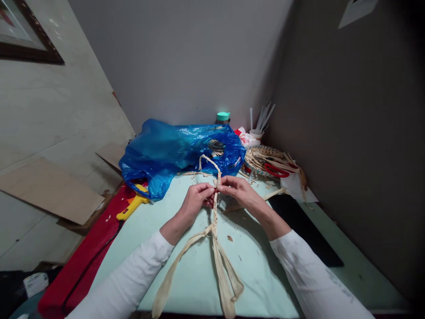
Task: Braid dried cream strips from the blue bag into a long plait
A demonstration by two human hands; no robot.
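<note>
A pale braid of flat, dried plant strips [215, 217] runs down the middle of the table, its loose strip ends spreading toward me. My left hand [196, 201] pinches the braid from the left, thumb and fingertips closed on it. From the right, my right hand [241, 191] pinches it at nearly the same spot, so the fingertips of both hands almost meet. Something small and reddish shows between the fingers, too small to name. Above the hands the braid's thin upper end bends over to the left.
Behind the hands lies a blue plastic bag [179, 146]. A yellow glue gun [133, 207] with a black cord rests at left. At right are a basket [265, 157] of strips, red-handled scissors [277, 170] and a black flat slab [305, 230]. A green-lidded bottle [223, 117] stands at the back.
</note>
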